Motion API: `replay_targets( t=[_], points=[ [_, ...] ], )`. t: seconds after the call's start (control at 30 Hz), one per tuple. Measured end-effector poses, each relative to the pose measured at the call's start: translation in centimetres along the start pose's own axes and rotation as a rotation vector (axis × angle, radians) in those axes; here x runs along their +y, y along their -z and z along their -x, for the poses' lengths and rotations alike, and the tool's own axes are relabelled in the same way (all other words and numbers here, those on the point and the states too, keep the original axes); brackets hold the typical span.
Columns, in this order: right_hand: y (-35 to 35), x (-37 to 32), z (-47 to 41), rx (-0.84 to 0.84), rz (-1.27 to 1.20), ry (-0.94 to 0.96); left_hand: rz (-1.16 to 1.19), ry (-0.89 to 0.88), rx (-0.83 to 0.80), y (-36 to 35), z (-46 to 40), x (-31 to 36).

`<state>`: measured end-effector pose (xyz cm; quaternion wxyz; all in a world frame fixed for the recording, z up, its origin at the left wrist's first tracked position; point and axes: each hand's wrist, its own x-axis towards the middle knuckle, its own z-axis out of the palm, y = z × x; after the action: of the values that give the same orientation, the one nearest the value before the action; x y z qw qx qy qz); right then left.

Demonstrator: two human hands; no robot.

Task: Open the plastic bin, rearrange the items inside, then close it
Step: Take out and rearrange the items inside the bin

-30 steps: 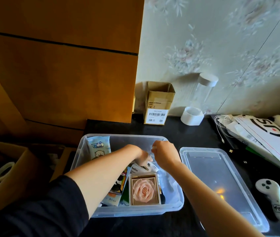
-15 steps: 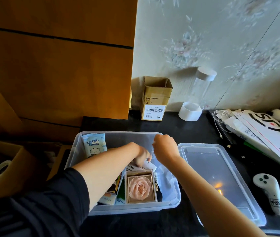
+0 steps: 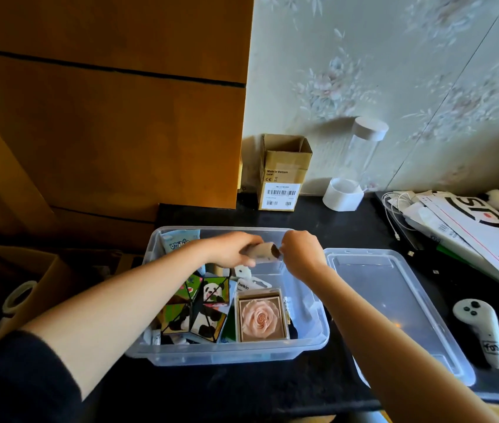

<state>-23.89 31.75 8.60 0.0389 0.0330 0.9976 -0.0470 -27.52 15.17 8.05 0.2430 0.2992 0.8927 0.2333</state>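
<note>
The clear plastic bin (image 3: 229,352) stands open on the dark table. Its lid (image 3: 394,315) lies flat to its right. Above the bin's far half, my left hand (image 3: 229,250) and my right hand (image 3: 301,254) both grip a small beige and dark item (image 3: 265,251), one hand at each end. Inside the bin lie a panda-print folding cube (image 3: 202,309), a box with a pink rose (image 3: 262,319), a white Belkin pack (image 3: 246,285) and a light blue packet (image 3: 178,242) leaning on the far left wall.
A small cardboard box (image 3: 281,175) and a clear tube on a white base (image 3: 352,172) stand by the wall. A white controller (image 3: 483,331) lies right of the lid. Papers and cables (image 3: 461,221) are piled at the far right. A cardboard carton (image 3: 13,279) sits at the left.
Both hands have risen out of the bin, lifting the small beige item between them. The panda cube, earlier hidden under my left forearm, is now in plain view.
</note>
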Motion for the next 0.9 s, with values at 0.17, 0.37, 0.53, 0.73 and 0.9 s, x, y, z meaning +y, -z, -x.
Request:
replay_targets(
  t=[0.17,0.37,0.53,0.73,0.9],
  points=[
    [-1.3,-1.0,-0.2,-0.082,0.162,0.106,0.097,0.105,0.186,-0.2,2.7,-2.5],
    [-3.2,-1.6,-0.5,-0.123,0.360,0.177,-0.186,0.060,0.185,-0.4,3.1,-1.8],
    [-3.7,-2.0,-1.2,-0.137,0.372,0.146,-0.339,0.053,0.074,0.0,3.1,-1.3],
    [-3.9,-2.1,-0.9,-0.088,0.370,0.126,-0.199,0.083,-0.019,-0.2,2.5,-2.0],
    [-3.5,-1.9,-0.7,-0.037,0.335,0.139,-0.131,0.088,-0.002,-0.5,2.4,-2.5]
  ],
)
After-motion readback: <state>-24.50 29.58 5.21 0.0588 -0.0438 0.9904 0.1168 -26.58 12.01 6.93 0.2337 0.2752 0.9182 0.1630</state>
